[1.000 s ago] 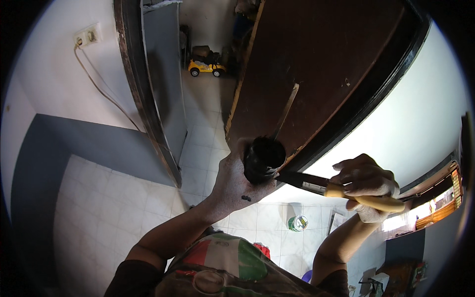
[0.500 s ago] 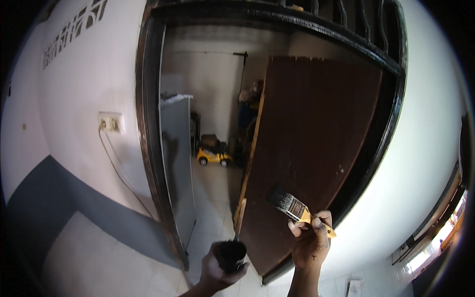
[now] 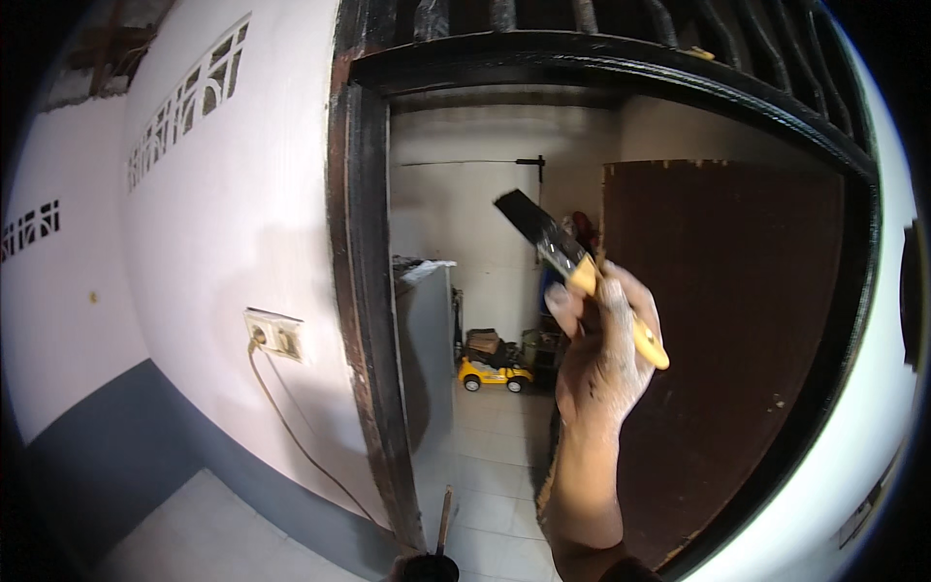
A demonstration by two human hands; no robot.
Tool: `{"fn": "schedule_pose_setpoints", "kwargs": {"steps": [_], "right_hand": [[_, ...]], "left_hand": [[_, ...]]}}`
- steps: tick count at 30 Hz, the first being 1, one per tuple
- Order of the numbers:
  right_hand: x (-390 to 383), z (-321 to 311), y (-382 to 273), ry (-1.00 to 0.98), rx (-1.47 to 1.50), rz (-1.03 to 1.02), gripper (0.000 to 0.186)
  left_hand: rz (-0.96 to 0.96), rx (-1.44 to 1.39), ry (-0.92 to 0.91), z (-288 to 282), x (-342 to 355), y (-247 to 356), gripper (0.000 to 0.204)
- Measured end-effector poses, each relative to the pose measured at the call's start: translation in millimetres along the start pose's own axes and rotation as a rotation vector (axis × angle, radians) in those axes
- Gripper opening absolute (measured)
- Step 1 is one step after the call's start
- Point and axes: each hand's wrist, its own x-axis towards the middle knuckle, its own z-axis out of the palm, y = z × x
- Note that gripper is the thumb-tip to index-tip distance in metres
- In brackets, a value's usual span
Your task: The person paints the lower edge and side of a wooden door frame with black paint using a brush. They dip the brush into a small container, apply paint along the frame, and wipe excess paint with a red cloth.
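My right hand (image 3: pixel 606 359) is raised before the doorway, its fingers closed round the yellow handle of a flat paintbrush (image 3: pixel 558 244). The brush tilts up and left; its bristles are coated black and appear apart from any surface. At the bottom edge a black paint cup (image 3: pixel 427 568) shows only in part, with a thin stick (image 3: pixel 444 522) standing up out of it. Just a sliver of my left hand (image 3: pixel 399 568) is visible beside the cup, gripping it. Around the opening runs a door frame (image 3: pixel 367 242), glossy black on the top beam and right post, with brownish patches on the left post.
A brown door (image 3: pixel 718 320) stands ajar inward on the right. Left of the frame, a wall socket (image 3: pixel 274 335) has a plugged-in cord (image 3: pixel 303 441) hanging down. Inside are a grey panel (image 3: pixel 427 359) and a yellow toy car (image 3: pixel 495 375). Dark bars (image 3: pixel 504 16) cross above the top beam.
My right hand has lifted the paintbrush from low by the door to higher in the doorway. The cup has dropped toward the lower edge of the view, and the view has tilted upward.
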Motion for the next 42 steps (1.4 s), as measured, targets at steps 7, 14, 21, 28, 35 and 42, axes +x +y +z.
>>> {"fn": "schedule_pose_setpoints", "kwargs": {"steps": [7, 14, 21, 28, 35, 42], "right_hand": [[43, 76, 95, -0.072, 0.185, 0.011, 0.020], [65, 135, 164, -0.027, 0.308, -0.012, 0.024], [76, 163, 188, 0.001, 0.436, -0.063, 0.026], [88, 169, 202, 0.034, 0.381, -0.064, 0.029], [91, 167, 184, 0.079, 0.379, -0.181, 0.025], [93, 155, 205, -0.007, 0.213, -0.301, 0.024]], "left_hand": [[-0.037, 0.113, 0.109, -47, 50, 12, 0.069], [-0.086, 0.331, 0.341, -68, 66, 12, 0.040], [-0.035, 0.108, 0.515, -73, 78, 13, 0.033], [-0.123, 0.589, 0.422, -86, 65, -31, 0.049], [-0.154, 0.029, 0.621, -69, 68, -33, 0.055], [-0.049, 0.036, 0.630, -62, 68, -42, 0.051]]}}
